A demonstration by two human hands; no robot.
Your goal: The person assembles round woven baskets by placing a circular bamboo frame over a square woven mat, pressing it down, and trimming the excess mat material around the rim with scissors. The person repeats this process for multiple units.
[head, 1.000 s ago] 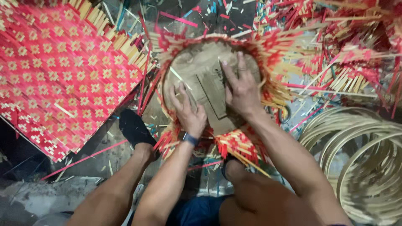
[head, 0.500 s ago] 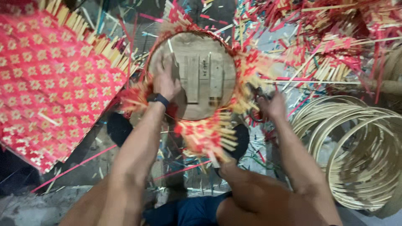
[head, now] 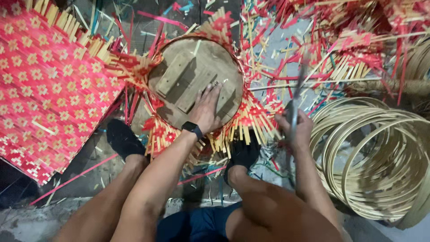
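Head view is looking straight down past the person's bare knees and two dark shoes, one (head: 123,139) on the left and one (head: 244,154) on the right, which are bracketing the work on the floor (head: 80,179), probably so the piece cannot slide. Just beyond the shoes, the left hand (head: 207,107), with a dark wristband (head: 192,128) on its wrist, is lying flat with fingers spread on a round wooden form (head: 195,80); it is clamping nothing, only pressing down, seemingly to pin the woven piece underneath. That piece, a half-made basket of red and yellow strips (head: 251,118), is sitting under the form, directly in front of the person, its loose strip ends fanning out around the disc's rim because they are not yet bent or trimmed. To the right of it, the right hand (head: 298,130) is closed around a slim grey tool (head: 293,112), held upright and blurred; what kind of tool it is I cannot tell. Right of that hand, a stack of pale bamboo hoops (head: 371,161) is lying within reach. On the far left, a flat red woven mat (head: 45,89) with a pale flower pattern is spreading over the floor. Farthest off, scattered strip offcuts (head: 322,49) are littering the ground beyond the form.
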